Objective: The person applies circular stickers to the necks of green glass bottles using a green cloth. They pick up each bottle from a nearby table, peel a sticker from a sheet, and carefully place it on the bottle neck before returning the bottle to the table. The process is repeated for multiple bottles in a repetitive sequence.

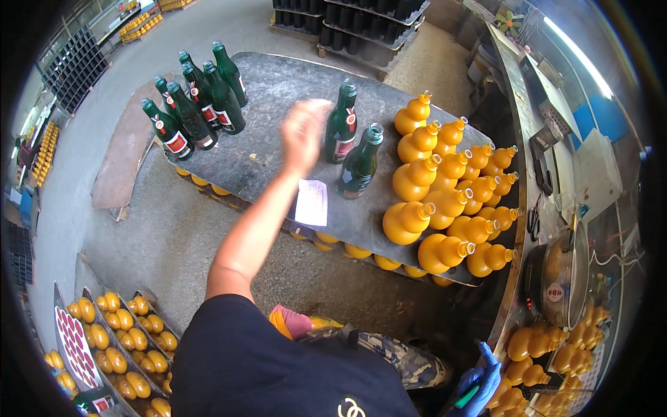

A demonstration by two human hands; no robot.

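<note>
My bare left hand (303, 137), smeared by motion, is over the table just left of a green glass bottle (342, 128) with a red-and-white label. Whether its fingers touch that bottle I cannot tell. A second green bottle (358, 170) stands upright nearer to me, beside a white paper sheet (312, 202) with writing. Low at the right, my right hand (481, 382) in a blue glove holds a slim green object (467, 397), mostly hidden, its kind unclear. Several more green bottles (196, 104) stand grouped at the table's far left.
Several yellow gourd-shaped bottles (415, 178) crowd the right end of the dark tabletop (271, 83). Along the right runs a bench with a lidded round pot (561, 278) and more gourd bottles (535, 347). Divided crates of yellow gourd bottles (118, 337) are at lower left; black trays (372, 28) stack behind.
</note>
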